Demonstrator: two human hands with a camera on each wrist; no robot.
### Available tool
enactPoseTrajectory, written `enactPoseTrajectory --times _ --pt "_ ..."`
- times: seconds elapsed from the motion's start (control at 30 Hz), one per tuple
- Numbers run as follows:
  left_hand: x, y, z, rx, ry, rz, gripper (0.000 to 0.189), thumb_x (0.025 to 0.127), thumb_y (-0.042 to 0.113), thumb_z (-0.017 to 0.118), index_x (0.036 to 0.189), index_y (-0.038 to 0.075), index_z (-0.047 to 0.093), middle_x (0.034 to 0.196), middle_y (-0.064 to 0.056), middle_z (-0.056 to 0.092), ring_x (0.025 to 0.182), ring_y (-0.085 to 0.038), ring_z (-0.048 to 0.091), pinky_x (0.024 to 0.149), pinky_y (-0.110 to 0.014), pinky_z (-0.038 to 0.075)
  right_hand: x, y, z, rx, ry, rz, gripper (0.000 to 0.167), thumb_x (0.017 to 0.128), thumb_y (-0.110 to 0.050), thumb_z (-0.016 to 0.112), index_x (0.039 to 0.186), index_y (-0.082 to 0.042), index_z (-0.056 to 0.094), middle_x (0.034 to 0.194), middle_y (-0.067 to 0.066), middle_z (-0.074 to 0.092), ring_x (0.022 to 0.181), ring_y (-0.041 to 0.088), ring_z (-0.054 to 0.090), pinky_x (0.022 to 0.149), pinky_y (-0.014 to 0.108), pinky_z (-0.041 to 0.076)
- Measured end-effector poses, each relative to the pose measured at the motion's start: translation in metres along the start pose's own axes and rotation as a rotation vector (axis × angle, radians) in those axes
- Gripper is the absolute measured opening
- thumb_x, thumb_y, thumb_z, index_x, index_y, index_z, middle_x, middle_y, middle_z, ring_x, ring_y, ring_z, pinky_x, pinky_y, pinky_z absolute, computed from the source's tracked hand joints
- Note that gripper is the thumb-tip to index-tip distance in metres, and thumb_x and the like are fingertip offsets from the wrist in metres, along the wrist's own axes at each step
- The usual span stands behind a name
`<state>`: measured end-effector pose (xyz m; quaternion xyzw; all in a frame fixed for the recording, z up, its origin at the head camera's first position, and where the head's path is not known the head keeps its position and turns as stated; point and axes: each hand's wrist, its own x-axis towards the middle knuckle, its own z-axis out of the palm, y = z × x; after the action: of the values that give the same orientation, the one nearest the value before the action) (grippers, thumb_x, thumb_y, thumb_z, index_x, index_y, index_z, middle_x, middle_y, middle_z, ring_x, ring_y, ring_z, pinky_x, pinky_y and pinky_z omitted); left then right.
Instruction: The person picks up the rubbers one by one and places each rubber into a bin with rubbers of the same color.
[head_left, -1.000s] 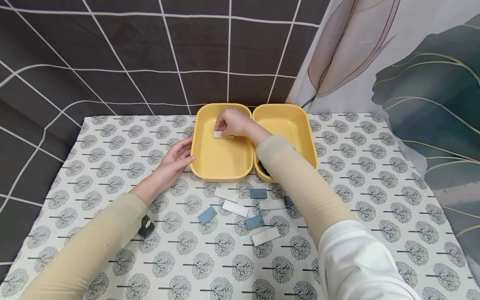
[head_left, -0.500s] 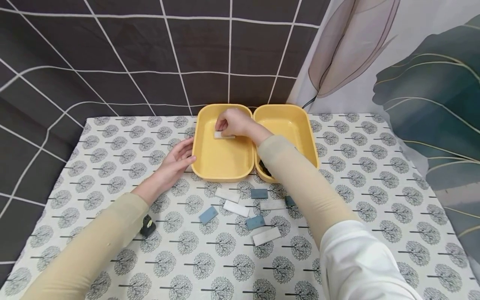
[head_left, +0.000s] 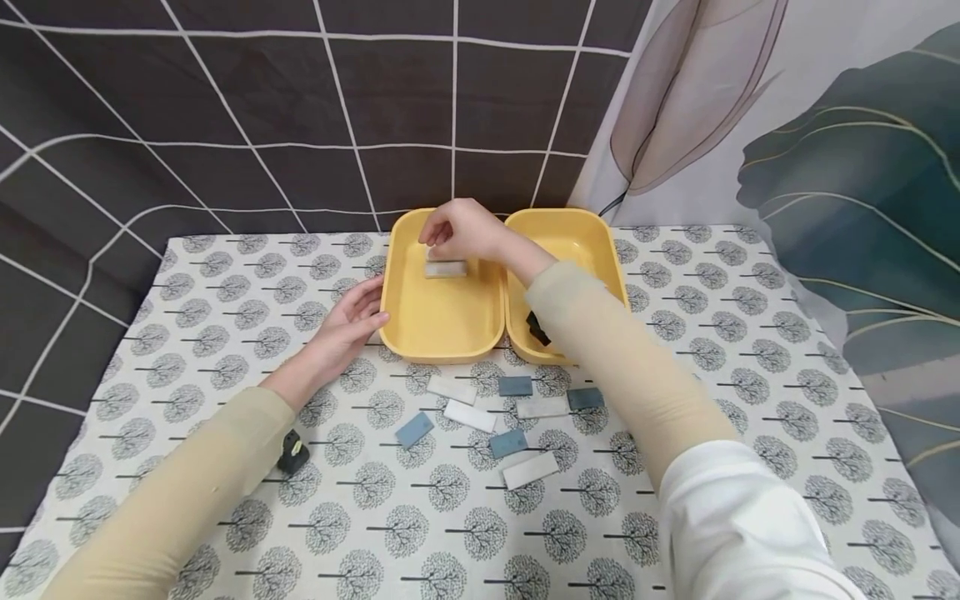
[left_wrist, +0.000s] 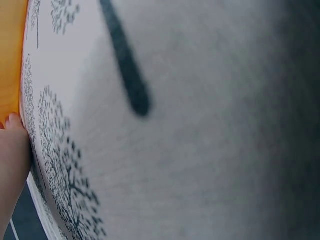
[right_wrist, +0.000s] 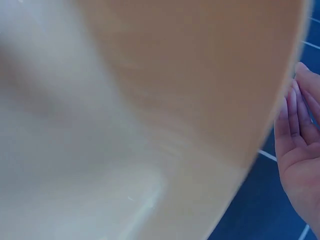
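Observation:
My right hand [head_left: 467,229] hovers above the left yellow tray [head_left: 442,329], its fingers loosely bent and nothing visible between them. Just under the fingertips, a whitish rectangular block [head_left: 447,269] lies flat on the tray floor. In the right wrist view the same hand [right_wrist: 300,165] shows relaxed fingers beside the blurred tray wall. My left hand [head_left: 347,327] touches the left side of that tray, with the thumb at the rim and the fingers along the outer wall. Only part of this hand [left_wrist: 11,160] appears in the left wrist view, against the orange-looking tray.
A second yellow tray [head_left: 592,237] adjoins on the right, with a black object [head_left: 537,329] inside, partly hidden by my right sleeve. Several white blocks [head_left: 530,471] and blue blocks [head_left: 415,430] are scattered on the tree-print cloth [head_left: 420,533]. A dark grid-patterned curtain [head_left: 390,92] hangs behind.
My right hand has let go of the whitish block and lifted slightly off it, leaving it in the left tray. The left hand has stayed at the tray's side.

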<state>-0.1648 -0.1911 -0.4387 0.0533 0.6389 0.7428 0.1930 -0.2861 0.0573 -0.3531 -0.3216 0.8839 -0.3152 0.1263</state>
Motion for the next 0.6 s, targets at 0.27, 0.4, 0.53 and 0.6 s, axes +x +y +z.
enactPoseTrajectory --times 0.27,0.4,0.53,0.6 --pt "0.001 0.000 -0.001 0.001 0.008 0.006 0.072 0.103 -0.007 0.050 0.168 0.003 0.020 0.171 -0.020 0.026 0.137 -0.008 0.048 0.128 -0.025 0.038 -0.018 -0.018 -0.016 0.003 0.013 -0.053 0.023 0.091 -0.007 0.081 0.112 0.001 0.079 0.109 0.015 0.079 0.098 0.023 0.071 0.092 0.030 0.062" --pt "0.000 0.001 -0.002 0.005 0.014 0.003 0.072 0.103 -0.006 0.050 0.167 0.003 0.019 0.172 -0.020 0.025 0.135 -0.007 0.048 0.128 -0.024 0.038 -0.030 -0.027 -0.021 0.000 0.003 -0.079 0.022 0.091 -0.006 0.082 0.112 0.000 0.079 0.109 0.015 0.077 0.099 0.025 0.071 0.094 0.031 0.062" --pt "-0.001 0.002 -0.003 0.012 0.012 0.007 0.072 0.103 -0.006 0.050 0.167 0.001 0.019 0.171 -0.021 0.024 0.135 -0.007 0.049 0.127 -0.023 0.039 -0.044 -0.032 -0.025 0.003 -0.001 -0.109 0.024 0.090 -0.007 0.083 0.112 0.001 0.079 0.110 0.015 0.076 0.098 0.024 0.070 0.096 0.033 0.063" --pt "-0.002 0.002 -0.004 0.014 0.009 0.011 0.072 0.103 -0.006 0.050 0.167 0.001 0.019 0.171 -0.022 0.024 0.135 -0.007 0.049 0.127 -0.022 0.039 -0.053 -0.034 -0.027 0.015 0.009 -0.120 0.024 0.090 -0.007 0.084 0.112 0.001 0.079 0.110 0.014 0.076 0.098 0.024 0.070 0.097 0.034 0.064"
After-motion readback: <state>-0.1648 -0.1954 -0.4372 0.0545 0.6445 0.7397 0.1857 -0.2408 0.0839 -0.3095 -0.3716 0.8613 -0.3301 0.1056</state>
